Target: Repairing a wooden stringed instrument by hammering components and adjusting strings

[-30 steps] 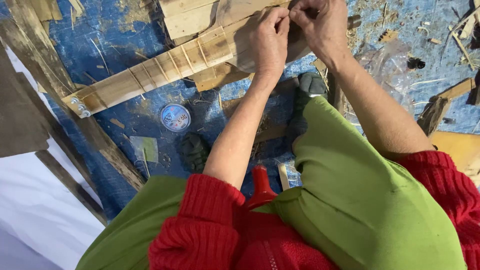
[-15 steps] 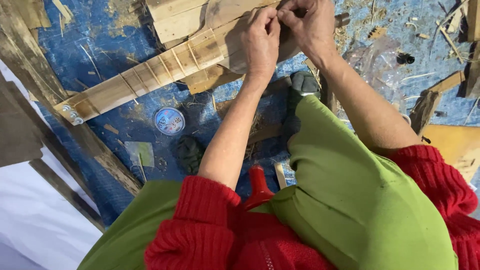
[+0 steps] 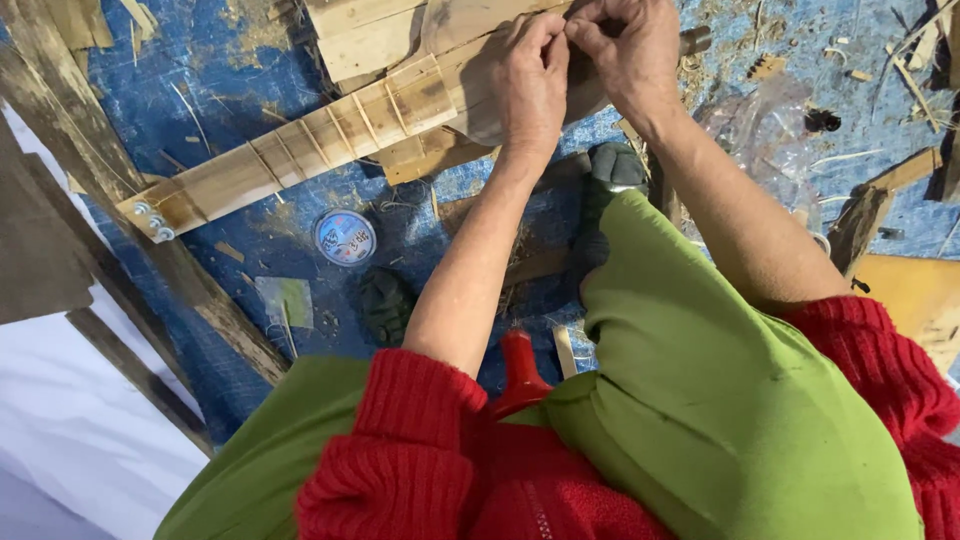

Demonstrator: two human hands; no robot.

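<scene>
A long wooden instrument neck (image 3: 300,150) with thin frets and metal pegs at its left end lies across a blue tarp (image 3: 240,70). Its right end joins a rounded wooden body (image 3: 480,70). My left hand (image 3: 528,75) rests on that body with fingertips pinched together. My right hand (image 3: 630,45) is close beside it, also pinching; something very thin seems held between both hands, too fine to make out. Both forearms reach out from red knitted sleeves (image 3: 400,440) over green trousers (image 3: 720,400).
A small round spool tin (image 3: 345,237) lies on the tarp below the neck. A red tool handle (image 3: 520,372) sticks up between my knees. Dark shoes (image 3: 385,305) rest on the tarp. Wood planks (image 3: 120,210), scraps and shavings lie around; clear plastic (image 3: 770,130) is at right.
The view has shifted slightly, so the neck and the tin sit a little lower and to the left. Both hands stay pinched together at the instrument's body.
</scene>
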